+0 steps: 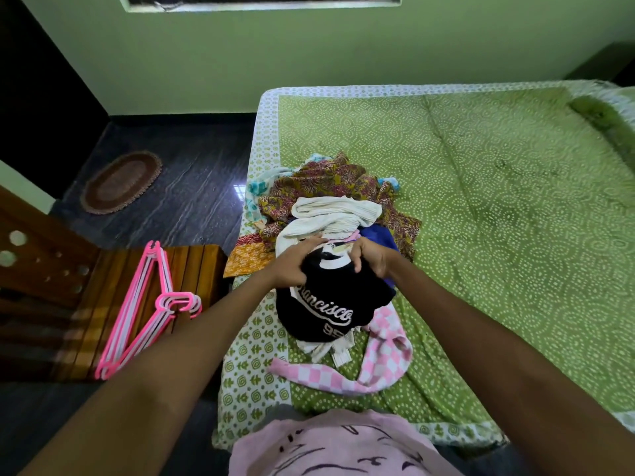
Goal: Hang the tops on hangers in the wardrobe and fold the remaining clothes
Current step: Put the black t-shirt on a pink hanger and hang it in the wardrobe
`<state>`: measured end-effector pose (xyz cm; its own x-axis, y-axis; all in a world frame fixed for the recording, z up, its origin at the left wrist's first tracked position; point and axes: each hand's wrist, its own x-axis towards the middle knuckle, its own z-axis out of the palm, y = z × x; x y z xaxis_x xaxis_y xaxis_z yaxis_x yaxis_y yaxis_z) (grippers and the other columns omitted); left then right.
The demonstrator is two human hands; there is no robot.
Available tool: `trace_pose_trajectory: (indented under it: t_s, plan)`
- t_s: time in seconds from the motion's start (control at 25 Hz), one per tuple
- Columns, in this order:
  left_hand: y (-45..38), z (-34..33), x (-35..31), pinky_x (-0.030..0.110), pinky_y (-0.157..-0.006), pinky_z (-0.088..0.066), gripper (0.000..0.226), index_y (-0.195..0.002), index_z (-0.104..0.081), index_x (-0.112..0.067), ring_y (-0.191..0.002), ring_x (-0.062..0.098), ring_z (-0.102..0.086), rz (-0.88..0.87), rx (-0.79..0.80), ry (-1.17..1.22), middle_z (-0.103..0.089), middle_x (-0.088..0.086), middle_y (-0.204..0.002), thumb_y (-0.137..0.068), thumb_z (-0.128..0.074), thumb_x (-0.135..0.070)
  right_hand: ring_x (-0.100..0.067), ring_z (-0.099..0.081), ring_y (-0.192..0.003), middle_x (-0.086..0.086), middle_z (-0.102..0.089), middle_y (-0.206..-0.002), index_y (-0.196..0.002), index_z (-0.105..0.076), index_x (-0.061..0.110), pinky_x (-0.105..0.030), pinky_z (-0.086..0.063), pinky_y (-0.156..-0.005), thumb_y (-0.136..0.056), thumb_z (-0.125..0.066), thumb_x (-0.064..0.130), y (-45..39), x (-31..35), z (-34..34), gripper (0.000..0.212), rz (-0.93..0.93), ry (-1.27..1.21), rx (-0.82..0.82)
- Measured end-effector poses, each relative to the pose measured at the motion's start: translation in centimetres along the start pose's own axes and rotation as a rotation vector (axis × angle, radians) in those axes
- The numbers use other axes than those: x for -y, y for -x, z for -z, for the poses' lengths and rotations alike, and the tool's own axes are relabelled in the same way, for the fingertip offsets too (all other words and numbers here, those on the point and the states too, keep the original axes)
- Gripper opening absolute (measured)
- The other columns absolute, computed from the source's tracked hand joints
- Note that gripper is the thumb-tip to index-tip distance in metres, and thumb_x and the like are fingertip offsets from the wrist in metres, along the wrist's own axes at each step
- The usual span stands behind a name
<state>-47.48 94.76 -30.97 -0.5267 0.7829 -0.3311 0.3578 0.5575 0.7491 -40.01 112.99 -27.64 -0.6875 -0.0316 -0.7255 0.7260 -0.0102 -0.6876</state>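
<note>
Both hands, left (292,266) and right (372,261), grip the black top (326,304) by its collar near the bed's (515,201) left edge; lift it clear, then shake it flat.

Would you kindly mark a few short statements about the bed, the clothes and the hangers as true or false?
1. Both hands grip the black top. True: left hand, right hand.
2. The pink hangers lie on the bed. False: they lie on the wooden chair beside the bed.
3. A pink checked cloth lies on the bed near the black top. True.
4. The black top already hangs on a hanger. False: it is held over the clothes pile.
</note>
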Motion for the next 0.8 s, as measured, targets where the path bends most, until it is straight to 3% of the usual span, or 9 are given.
trace_pose_trajectory:
  t_s: [0.08,0.12,0.2,0.32,0.48,0.56,0.68,0.72,0.8]
  plan:
    - [-0.1,-0.2,-2.0,0.035,-0.095,-0.038,0.056,-0.131,-0.048,-0.009,-0.120,0.016,-0.044,0.016,0.138,0.162,-0.048,0.006,-0.133,-0.079,-0.063,0.005,-0.006,-0.032,-0.026,0.013,-0.030,-0.027,-0.020,-0.036,0.015,-0.013,-0.028,-0.033,-0.032,-0.045,-0.002,0.6,0.5,1.1,0.023,0.108,-0.037,0.006]
    - [-0.3,-0.5,-2.4,0.031,-0.082,-0.044,0.037,-0.110,-0.061,-0.007,-0.101,0.019,-0.058,0.056,0.186,0.207,-0.062,0.008,-0.111,-0.076,-0.063,0.007,-0.005,-0.031,-0.027,0.013,-0.032,-0.029,-0.020,-0.036,0.017,-0.011,-0.029,-0.035,-0.032,-0.045,-0.001,0.8,0.8,1.7,0.023,0.171,-0.025,-0.001]
    - [-0.3,-1.2,-2.3,0.020,-0.061,-0.047,0.013,-0.080,-0.065,-0.007,-0.065,0.012,-0.063,0.105,0.167,0.233,-0.066,0.001,-0.071,-0.078,-0.065,0.006,-0.005,-0.033,-0.032,0.008,-0.035,-0.034,-0.023,-0.041,0.016,-0.013,-0.032,-0.039,-0.034,-0.044,-0.004,0.7,1.2,3.1,0.023,0.199,-0.021,-0.089]
    - [0.4,-1.6,-0.6,0.017,-0.059,-0.047,0.016,-0.094,-0.065,-0.004,-0.069,0.014,-0.061,0.096,0.014,0.202,-0.061,0.002,-0.078,-0.081,-0.071,-0.011,-0.024,-0.055,-0.057,-0.013,-0.058,-0.063,-0.058,-0.059,0.005,-0.024,-0.044,-0.051,-0.060,-0.042,-0.017,-1.0,1.2,5.1,0.028,0.159,0.001,-0.329]
    - [1.0,-1.0,1.7,0.020,-0.049,-0.025,0.033,-0.059,-0.052,-0.014,-0.050,0.002,-0.044,0.025,0.028,-0.065,-0.044,0.003,-0.058,-0.083,-0.071,-0.027,-0.025,-0.053,-0.073,-0.015,-0.055,-0.092,-0.113,-0.058,0.010,-0.027,-0.041,-0.054,-0.075,-0.055,-0.012,-1.1,0.7,5.1,0.044,0.399,0.435,-0.477]
    - [1.1,-0.3,2.8,0.027,-0.057,-0.030,0.020,-0.080,-0.063,-0.007,-0.063,0.009,-0.052,0.045,0.127,-0.312,-0.055,0.011,-0.071,-0.087,-0.066,-0.026,-0.027,-0.053,-0.083,-0.012,-0.053,-0.097,-0.121,-0.056,0.013,-0.027,-0.033,-0.058,-0.073,-0.062,-0.008,-1.8,-0.4,5.2,0.053,0.420,0.679,-0.429]
    - [2.0,0.4,4.6,0.031,-0.068,-0.036,0.034,-0.113,-0.059,-0.007,-0.098,0.029,-0.055,0.148,0.242,-0.597,-0.061,0.014,-0.104,-0.090,-0.061,-0.032,-0.028,-0.057,-0.104,-0.012,-0.058,-0.124,-0.117,-0.063,0.015,-0.024,-0.037,-0.069,-0.081,-0.063,0.001,-2.6,-1.9,5.2,0.039,0.427,0.807,-0.368]
    - [2.3,0.5,5.0,0.033,-0.070,-0.038,0.036,-0.114,-0.059,-0.009,-0.099,0.029,-0.055,0.190,0.259,-0.670,-0.061,0.013,-0.106,-0.090,-0.060,-0.036,-0.028,-0.059,-0.099,-0.011,-0.058,-0.127,-0.117,-0.063,0.015,-0.026,-0.039,-0.070,-0.085,-0.060,0.003,-2.8,-2.1,5.2,0.035,0.433,0.823,-0.350]
    - [2.8,0.6,5.2,0.035,-0.067,-0.041,0.040,-0.107,-0.063,-0.006,-0.088,0.029,-0.056,0.270,0.284,-0.755,-0.063,0.014,-0.099,-0.089,-0.058,-0.041,-0.022,-0.059,-0.077,-0.006,-0.066,-0.106,-0.118,-0.064,0.016,-0.023,-0.039,-0.062,-0.090,-0.055,0.007,-2.7,-2.3,5.0,0.030,0.442,0.877,-0.314]
